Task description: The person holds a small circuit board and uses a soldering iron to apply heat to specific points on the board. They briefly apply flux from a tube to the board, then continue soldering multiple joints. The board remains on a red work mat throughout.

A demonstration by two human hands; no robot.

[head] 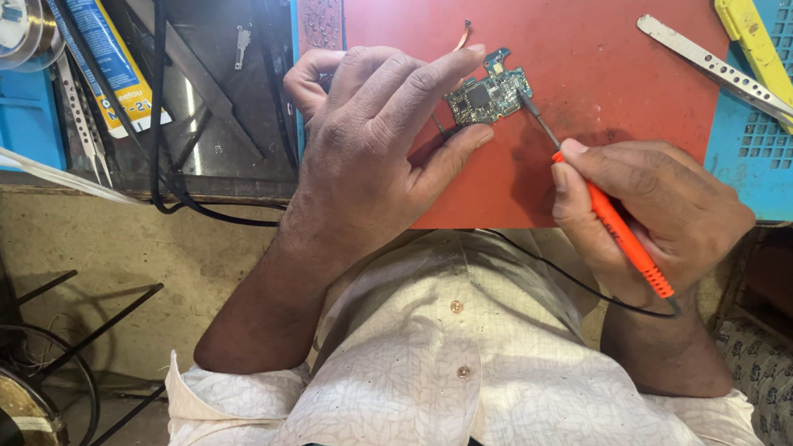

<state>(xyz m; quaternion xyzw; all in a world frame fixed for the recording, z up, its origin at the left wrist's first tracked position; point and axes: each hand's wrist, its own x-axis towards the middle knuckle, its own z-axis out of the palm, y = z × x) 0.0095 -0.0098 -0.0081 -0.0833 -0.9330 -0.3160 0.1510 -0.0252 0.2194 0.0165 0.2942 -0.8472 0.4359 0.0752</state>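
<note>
On the red mat (580, 44), toward its near edge, sits a small green circuit board (488, 93), its long axis running from lower left to upper right. The left hand (376, 140) pinches the board's left end between index finger and thumb, the other fingers curled. The right hand (655, 209) is closed in a pen grip around an orange soldering iron (617, 230). The iron's long axis slants from lower right up to upper left, and its dark tip points at the board's right edge, touching it or just beside it. Steel tweezers (722, 73) lie well apart at the mat's far right corner, beside a yellow tool (757, 40).
</note>
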